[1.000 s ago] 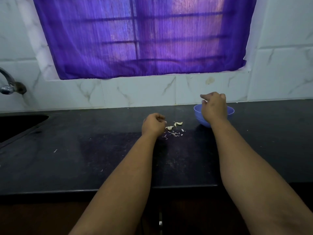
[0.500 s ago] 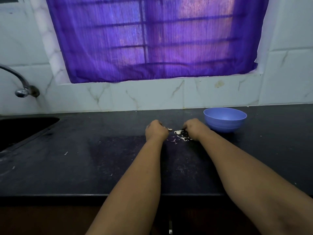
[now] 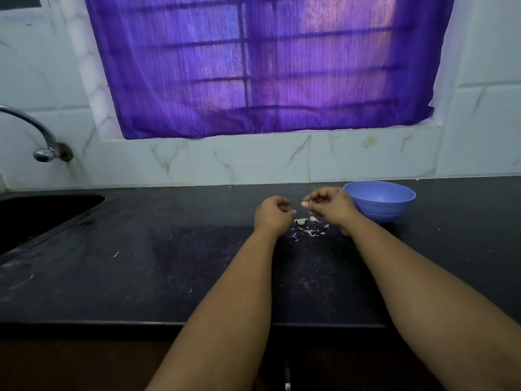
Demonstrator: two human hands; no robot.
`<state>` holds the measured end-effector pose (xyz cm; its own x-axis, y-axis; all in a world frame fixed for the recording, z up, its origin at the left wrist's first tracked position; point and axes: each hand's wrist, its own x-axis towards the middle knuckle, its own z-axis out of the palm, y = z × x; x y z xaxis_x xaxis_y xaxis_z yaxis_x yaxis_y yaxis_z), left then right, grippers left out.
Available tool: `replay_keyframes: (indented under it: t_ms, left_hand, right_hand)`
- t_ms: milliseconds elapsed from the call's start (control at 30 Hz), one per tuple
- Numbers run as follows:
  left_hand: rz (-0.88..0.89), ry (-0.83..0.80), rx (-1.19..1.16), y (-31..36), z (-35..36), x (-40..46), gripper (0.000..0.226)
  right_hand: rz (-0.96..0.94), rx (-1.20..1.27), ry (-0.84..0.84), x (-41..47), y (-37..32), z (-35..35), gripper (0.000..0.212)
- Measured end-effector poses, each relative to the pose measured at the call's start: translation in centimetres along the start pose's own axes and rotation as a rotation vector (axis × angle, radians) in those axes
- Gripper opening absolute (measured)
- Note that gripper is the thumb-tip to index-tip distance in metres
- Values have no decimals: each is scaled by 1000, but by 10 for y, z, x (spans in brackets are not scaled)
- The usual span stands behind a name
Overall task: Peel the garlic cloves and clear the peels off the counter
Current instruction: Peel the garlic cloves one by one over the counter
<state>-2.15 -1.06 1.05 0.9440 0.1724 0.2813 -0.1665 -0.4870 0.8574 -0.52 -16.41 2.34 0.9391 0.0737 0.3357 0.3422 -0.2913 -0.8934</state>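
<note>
What we cannot make out at the desk

We cannot tell what the curled fingers of the right hand pinch; it is too small. The left hand shows us its back, so its palm is hidden. The bits between the hands are too small to sort into cloves or peels. The bowl hides its inside from us. The sink and tap are cut by the left edge.
</note>
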Motion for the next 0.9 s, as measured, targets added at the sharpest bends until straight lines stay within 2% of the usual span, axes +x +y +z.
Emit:
replay_keyframes:
  t_ms: [167, 367, 500, 633, 767, 900]
  left_hand:
    - [89, -79, -155, 3, 4, -5, 21]
    - [29, -9, -209, 5, 2, -6, 3]
    - [-68, 16, -183, 1, 2, -3, 21]
    - [-57, 36, -221, 2, 1, -2, 19]
    - [-19, 52, -181, 2, 1, 0, 18]
    - [-1, 22, -245, 5, -1, -2, 14]
  right_hand:
    - [52, 118, 2, -6, -9, 4, 9]
    - [78, 217, -38, -6, -10, 8, 8]
    - [33, 155, -34, -5, -11, 6, 13]
    - [32, 105, -65, -5, -11, 12, 5]
    - [67, 126, -102, -7, -13, 16, 13]
    - [111, 209, -37, -8, -14, 16, 21]
